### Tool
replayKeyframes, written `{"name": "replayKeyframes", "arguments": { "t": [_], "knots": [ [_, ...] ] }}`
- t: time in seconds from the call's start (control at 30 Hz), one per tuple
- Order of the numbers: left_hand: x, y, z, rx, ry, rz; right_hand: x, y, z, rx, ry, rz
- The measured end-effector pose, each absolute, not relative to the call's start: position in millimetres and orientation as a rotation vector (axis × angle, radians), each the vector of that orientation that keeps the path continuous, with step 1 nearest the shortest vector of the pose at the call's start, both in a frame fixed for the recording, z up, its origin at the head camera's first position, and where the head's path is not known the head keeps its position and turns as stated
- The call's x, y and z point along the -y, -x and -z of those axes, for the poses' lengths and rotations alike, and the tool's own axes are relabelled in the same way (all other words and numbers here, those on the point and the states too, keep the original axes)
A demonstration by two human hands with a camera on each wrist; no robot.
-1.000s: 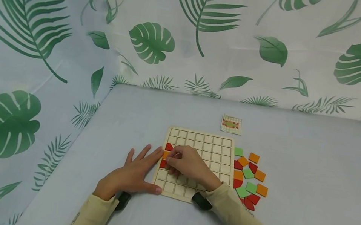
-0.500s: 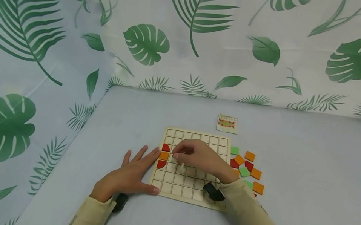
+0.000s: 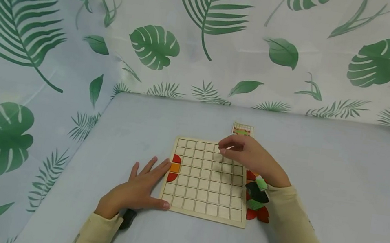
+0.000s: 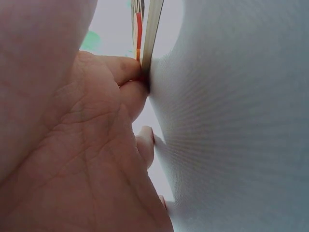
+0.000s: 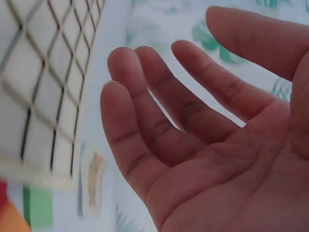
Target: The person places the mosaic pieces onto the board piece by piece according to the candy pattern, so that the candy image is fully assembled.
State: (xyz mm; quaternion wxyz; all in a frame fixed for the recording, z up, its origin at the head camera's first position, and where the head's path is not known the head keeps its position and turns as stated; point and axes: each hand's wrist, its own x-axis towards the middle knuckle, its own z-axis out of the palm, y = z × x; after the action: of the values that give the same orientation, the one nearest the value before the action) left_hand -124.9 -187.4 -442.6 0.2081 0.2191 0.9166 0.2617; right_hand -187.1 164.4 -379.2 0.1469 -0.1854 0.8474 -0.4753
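Observation:
A square wooden grid board [image 3: 205, 184] lies on the table. Along its left column sit a red quarter-round tile [image 3: 177, 159], an orange square tile [image 3: 175, 167] and another red rounded tile [image 3: 172, 177]. My left hand [image 3: 135, 193] is spread flat beside the board, thumb and fingertips touching its left edge; the left wrist view has fingers against the board's side [image 4: 153, 29]. Above the board's upper right corner hovers my right hand [image 3: 251, 155]. In the right wrist view its fingers [image 5: 120, 121] are loosely bent, the thumb stands apart, and nothing is between them.
Loose tiles lie right of the board, partly hidden by my right wrist, among them a red tile [image 3: 263, 214] and a green tile [image 3: 255, 204]. Behind the board is a small pattern card [image 3: 243, 128], partly covered by my right hand. A leaf-print curtain [image 3: 216, 71] rises behind.
My right hand has left the tiles at the board's left column and moved right and away across the board to its upper right corner. The left hand stays at the left edge.

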Motion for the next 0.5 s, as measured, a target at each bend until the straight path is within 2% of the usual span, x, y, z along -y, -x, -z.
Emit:
{"name": "replayKeyframes", "arguments": {
  "t": [0.5],
  "knots": [
    [188.0, 125.3, 444.3, -2.548, -0.610, -0.727, -218.5, 191.7, 380.7, -2.561, 0.364, 1.187]
  ]
}}
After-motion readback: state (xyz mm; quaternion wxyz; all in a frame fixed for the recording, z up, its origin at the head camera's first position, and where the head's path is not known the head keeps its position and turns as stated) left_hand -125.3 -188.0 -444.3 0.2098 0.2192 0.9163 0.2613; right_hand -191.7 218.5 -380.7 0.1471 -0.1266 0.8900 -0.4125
